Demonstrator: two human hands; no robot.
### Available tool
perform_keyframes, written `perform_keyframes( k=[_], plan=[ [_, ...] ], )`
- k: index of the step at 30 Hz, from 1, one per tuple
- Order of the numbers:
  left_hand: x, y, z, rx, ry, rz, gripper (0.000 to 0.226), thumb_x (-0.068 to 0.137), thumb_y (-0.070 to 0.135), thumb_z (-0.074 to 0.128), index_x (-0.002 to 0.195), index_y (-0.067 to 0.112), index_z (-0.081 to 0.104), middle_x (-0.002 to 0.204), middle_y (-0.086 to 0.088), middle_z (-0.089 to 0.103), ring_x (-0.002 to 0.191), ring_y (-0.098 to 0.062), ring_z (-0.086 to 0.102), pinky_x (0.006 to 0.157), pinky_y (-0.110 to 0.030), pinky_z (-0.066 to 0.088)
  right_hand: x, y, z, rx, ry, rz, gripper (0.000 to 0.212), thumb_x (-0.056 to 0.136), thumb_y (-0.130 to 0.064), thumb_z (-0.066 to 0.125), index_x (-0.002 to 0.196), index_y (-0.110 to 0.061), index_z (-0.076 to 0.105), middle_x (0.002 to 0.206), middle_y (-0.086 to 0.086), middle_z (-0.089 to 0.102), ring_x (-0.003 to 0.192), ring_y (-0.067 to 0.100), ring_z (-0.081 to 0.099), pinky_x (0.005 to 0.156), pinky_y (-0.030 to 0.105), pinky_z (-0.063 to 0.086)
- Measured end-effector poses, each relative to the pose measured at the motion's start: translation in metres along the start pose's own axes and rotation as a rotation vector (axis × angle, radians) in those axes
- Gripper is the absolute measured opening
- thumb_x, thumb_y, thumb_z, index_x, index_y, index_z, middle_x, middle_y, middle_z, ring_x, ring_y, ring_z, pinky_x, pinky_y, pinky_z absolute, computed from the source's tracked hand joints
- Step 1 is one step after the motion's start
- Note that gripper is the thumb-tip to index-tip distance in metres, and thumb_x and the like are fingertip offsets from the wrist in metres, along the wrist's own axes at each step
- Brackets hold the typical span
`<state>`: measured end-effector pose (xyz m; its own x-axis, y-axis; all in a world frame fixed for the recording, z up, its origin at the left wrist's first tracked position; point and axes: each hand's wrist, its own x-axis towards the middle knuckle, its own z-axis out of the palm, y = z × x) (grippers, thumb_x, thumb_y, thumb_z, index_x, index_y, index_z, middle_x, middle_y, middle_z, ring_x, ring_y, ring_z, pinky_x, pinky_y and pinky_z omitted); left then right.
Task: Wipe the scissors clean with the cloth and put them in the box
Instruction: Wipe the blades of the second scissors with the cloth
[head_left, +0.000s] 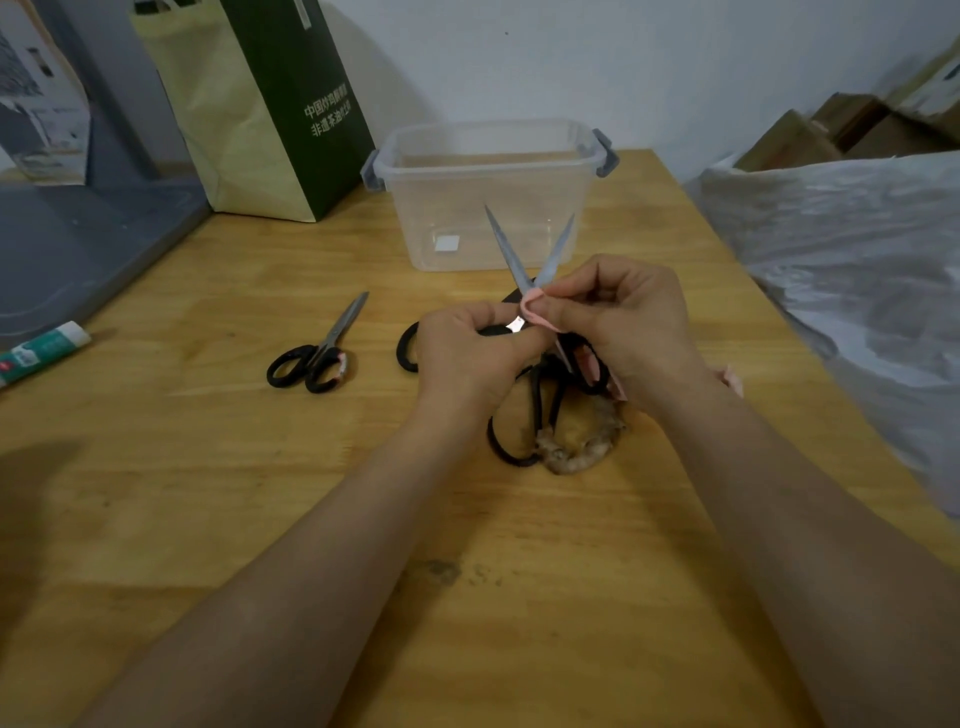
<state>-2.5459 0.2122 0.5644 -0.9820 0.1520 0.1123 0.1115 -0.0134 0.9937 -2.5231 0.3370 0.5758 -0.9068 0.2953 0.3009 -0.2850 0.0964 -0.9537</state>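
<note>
My left hand (467, 348) grips a pair of scissors (511, 254) near the pivot, its two grey blades spread open and pointing up toward the box. My right hand (623, 327) pinches a pink cloth (535, 306) against the base of the right blade. The clear plastic box (488, 156) with grey latches stands open just behind the blades. A second pair of black-handled scissors (322, 348) lies shut on the table to the left. More black-handled scissors (540, 410) lie under my hands, partly hidden, one with worn wrapping on a handle.
The wooden table (208, 493) carries a glue stick (41, 348) at the left edge and a green and yellow paper bag (260, 104) at the back left. A grey case (78, 249) sits far left. White plastic sheeting (857, 260) covers things on the right.
</note>
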Motion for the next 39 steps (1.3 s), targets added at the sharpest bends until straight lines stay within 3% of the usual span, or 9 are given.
perform_keyframes(
  k=[5,14,17,21,25,28,31,36,39],
  plan=[
    [-0.002,-0.007,0.006,0.151,0.04,0.095,0.022,0.071,0.017,0.082,0.061,0.032,0.069,0.061,0.008,0.07,0.063,-0.01,0.067,0.063,-0.033,0.058,0.002,0.008,0.013,-0.13,0.153,0.003,0.02,0.074,-0.016,0.08,0.068,-0.013,0.062,0.065,-0.002,0.069,0.058,0.011,0.067,0.054,0.023,0.05],
    [0.001,0.002,-0.004,-0.065,-0.047,-0.103,0.016,0.066,0.009,0.084,0.071,0.013,0.07,0.048,0.008,0.062,0.04,0.0,0.054,0.039,-0.012,0.039,0.002,0.0,-0.006,0.031,-0.067,0.05,0.011,0.071,0.002,0.076,0.074,-0.004,0.068,0.072,0.006,0.073,0.067,0.018,0.071,0.059,0.027,0.057],
    [0.0,-0.003,0.002,0.034,-0.027,-0.012,0.015,0.068,0.016,0.085,0.064,0.023,0.072,0.057,0.004,0.069,0.053,-0.008,0.065,0.049,-0.022,0.051,-0.001,0.003,0.004,-0.069,0.047,0.003,0.015,0.073,-0.01,0.079,0.077,-0.002,0.067,0.071,0.01,0.07,0.051,0.007,0.065,0.048,0.02,0.05],
    [-0.002,-0.006,0.003,0.104,-0.011,0.022,0.018,0.069,0.016,0.083,0.062,0.028,0.073,0.066,0.001,0.073,0.069,-0.02,0.072,0.07,-0.043,0.06,0.002,0.008,0.011,-0.212,0.128,0.007,0.018,0.073,-0.024,0.081,0.072,-0.015,0.065,0.074,0.005,0.071,0.068,0.017,0.07,0.066,0.036,0.058],
    [-0.001,0.002,-0.001,0.022,-0.051,-0.055,0.016,0.068,0.011,0.084,0.064,0.018,0.07,0.051,0.004,0.066,0.046,-0.004,0.061,0.044,-0.018,0.046,0.002,0.006,0.008,-0.19,0.096,-0.009,0.015,0.073,-0.017,0.081,0.072,-0.012,0.067,0.073,0.007,0.071,0.069,0.022,0.07,0.064,0.034,0.059],
    [-0.001,0.008,-0.005,-0.124,-0.076,-0.117,0.017,0.068,-0.001,0.08,0.066,0.006,0.066,0.04,0.008,0.056,0.032,0.001,0.048,0.035,-0.009,0.035,0.002,0.002,0.001,-0.078,-0.049,-0.009,0.009,0.074,-0.003,0.077,0.074,-0.006,0.068,0.067,0.0,0.071,0.052,0.006,0.065,0.047,0.017,0.05],
    [-0.002,0.006,-0.004,-0.109,-0.065,-0.106,0.017,0.068,0.002,0.082,0.067,0.009,0.066,0.041,0.008,0.057,0.035,0.001,0.051,0.036,-0.01,0.037,0.0,0.001,-0.003,-0.035,-0.075,-0.017,0.009,0.074,0.0,0.076,0.074,-0.004,0.067,0.064,-0.002,0.069,0.042,0.0,0.058,0.041,0.01,0.042],
    [-0.003,-0.003,0.004,0.057,-0.023,-0.018,0.013,0.069,0.012,0.083,0.071,0.017,0.071,0.062,0.001,0.071,0.063,-0.015,0.069,0.061,-0.031,0.056,0.0,0.01,0.008,-0.251,0.123,-0.102,0.021,0.076,-0.021,0.079,0.066,-0.025,0.06,0.068,-0.005,0.068,0.064,0.011,0.068,0.059,0.03,0.055],
    [-0.003,-0.001,0.002,0.036,-0.031,-0.029,0.013,0.068,0.013,0.084,0.072,0.018,0.072,0.059,0.003,0.07,0.056,-0.008,0.066,0.05,-0.021,0.05,0.001,0.009,0.011,-0.266,0.173,-0.136,0.023,0.08,-0.024,0.075,0.066,-0.027,0.057,0.069,-0.007,0.067,0.067,0.013,0.068,0.058,0.03,0.054]
  ],
)
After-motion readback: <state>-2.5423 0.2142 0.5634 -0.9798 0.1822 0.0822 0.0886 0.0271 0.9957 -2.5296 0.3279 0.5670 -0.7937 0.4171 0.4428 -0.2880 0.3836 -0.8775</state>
